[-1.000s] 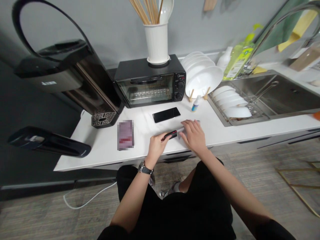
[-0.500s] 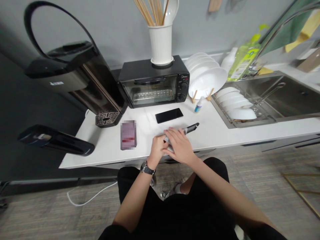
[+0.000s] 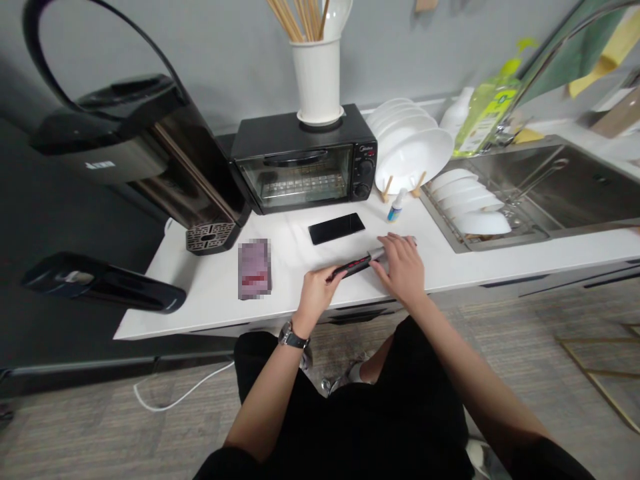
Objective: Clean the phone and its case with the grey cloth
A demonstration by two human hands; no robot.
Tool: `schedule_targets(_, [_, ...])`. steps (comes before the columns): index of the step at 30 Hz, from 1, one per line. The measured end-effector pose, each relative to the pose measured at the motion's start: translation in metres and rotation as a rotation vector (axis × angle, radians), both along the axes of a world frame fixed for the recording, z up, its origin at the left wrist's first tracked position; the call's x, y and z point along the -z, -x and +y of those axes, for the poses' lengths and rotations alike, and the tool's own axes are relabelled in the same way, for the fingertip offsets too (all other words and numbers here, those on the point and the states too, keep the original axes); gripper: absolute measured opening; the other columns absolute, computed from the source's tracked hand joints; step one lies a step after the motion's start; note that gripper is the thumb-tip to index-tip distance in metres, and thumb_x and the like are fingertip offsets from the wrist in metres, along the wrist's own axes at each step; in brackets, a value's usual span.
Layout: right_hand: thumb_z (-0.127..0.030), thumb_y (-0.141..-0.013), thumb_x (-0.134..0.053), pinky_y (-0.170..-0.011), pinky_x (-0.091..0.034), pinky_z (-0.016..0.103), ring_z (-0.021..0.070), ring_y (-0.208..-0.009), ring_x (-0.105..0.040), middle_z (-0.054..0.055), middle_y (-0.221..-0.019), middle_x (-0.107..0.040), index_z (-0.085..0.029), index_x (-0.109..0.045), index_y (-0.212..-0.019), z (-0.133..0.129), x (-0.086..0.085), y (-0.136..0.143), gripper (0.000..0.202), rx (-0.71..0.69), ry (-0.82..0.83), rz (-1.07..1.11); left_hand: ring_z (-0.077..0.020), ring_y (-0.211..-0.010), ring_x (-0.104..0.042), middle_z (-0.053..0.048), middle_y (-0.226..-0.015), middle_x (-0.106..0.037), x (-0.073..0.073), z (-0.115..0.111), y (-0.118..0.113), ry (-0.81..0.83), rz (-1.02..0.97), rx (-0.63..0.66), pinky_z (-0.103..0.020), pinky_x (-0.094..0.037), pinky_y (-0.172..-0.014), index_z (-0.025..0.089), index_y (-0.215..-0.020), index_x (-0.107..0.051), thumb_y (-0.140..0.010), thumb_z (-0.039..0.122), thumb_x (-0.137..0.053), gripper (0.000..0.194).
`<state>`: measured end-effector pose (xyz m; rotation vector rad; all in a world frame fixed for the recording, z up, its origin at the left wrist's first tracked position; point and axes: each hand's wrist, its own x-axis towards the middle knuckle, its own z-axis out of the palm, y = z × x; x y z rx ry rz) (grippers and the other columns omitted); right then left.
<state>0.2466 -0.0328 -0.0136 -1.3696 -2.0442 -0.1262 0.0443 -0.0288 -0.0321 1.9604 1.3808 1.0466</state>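
Observation:
A long, slim black-and-grey tool with red marks (image 3: 356, 266) spans the gap between my two hands, above the front part of the white counter (image 3: 290, 263); its exact kind is unclear. My left hand (image 3: 316, 293), with a watch on the wrist, is closed around its black left end. Over its grey right part, my right hand (image 3: 403, 270) is wrapped with the fingers on the far side and the thumb on the near side, hiding much of that part. Just beyond the tool lies a black smartphone (image 3: 337, 229). A small spray bottle (image 3: 397, 206) stands behind my right hand.
A toaster oven (image 3: 305, 175) bears a white utensil holder (image 3: 317, 80). To its left stands a dark drinks machine (image 3: 200, 167). A blurred purple packet (image 3: 255, 269) and a black cylinder (image 3: 110, 283) are at left. White plates (image 3: 413, 157) and a sink (image 3: 575, 173) are at right.
My hands, close together before, are now apart. The right hand has slid rightward along the tool, uncovering its black section with red marks. My left hand has stayed nearly in place.

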Motion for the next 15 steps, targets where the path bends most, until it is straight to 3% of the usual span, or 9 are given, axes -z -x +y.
schedule_targets(2, [-0.061, -0.106, -0.040, -0.123, -0.028, 0.063, 0.0394, -0.145, -0.048, 0.021, -0.139, -0.066, -0.012, -0.053, -0.147, -0.001, 0.000, -0.001, 0.065, 0.033, -0.010, 0.037, -0.0157, -0.065, -0.065, -0.004, -0.084, -0.080, -0.001, -0.001, 0.000, 0.001, -0.008, 0.007, -0.025, -0.047, -0.064, 0.018, -0.102, -0.081, -0.100, 0.030, -0.065, 0.020])
schedule_targets(6, [-0.062, -0.105, -0.043, -0.127, -0.029, 0.055, 0.0349, -0.148, -0.047, 0.021, -0.150, -0.060, -0.008, -0.045, -0.154, -0.007, 0.001, 0.009, 0.073, -0.276, 0.027, -0.092, -0.0140, -0.059, -0.059, -0.001, -0.069, -0.073, -0.003, -0.002, 0.001, 0.005, 0.021, 0.026, -0.023, -0.044, -0.059, 0.015, -0.080, -0.078, -0.098, 0.024, -0.062, 0.026])
schedule_targets(11, [-0.059, -0.106, -0.044, -0.125, -0.027, 0.063, 0.0392, -0.147, -0.046, 0.021, -0.141, -0.065, -0.009, -0.051, -0.150, -0.006, 0.000, 0.006, 0.067, -0.026, -0.004, 0.008, -0.0149, -0.063, -0.062, -0.003, -0.080, -0.078, -0.002, 0.000, -0.001, 0.001, 0.010, 0.010, -0.024, -0.047, -0.064, 0.017, -0.099, -0.081, -0.099, 0.028, -0.064, 0.020])
schedule_targets(15, [-0.064, -0.105, -0.042, -0.128, -0.028, 0.053, 0.0325, -0.149, -0.047, 0.019, -0.154, -0.058, -0.008, -0.046, -0.155, -0.010, -0.001, 0.018, 0.075, -0.358, 0.030, -0.095, -0.0144, -0.056, -0.056, -0.004, -0.065, -0.071, 0.000, 0.001, 0.000, 0.017, 0.072, -0.024, -0.025, -0.045, -0.060, 0.012, -0.075, -0.077, -0.094, 0.019, -0.065, 0.024])
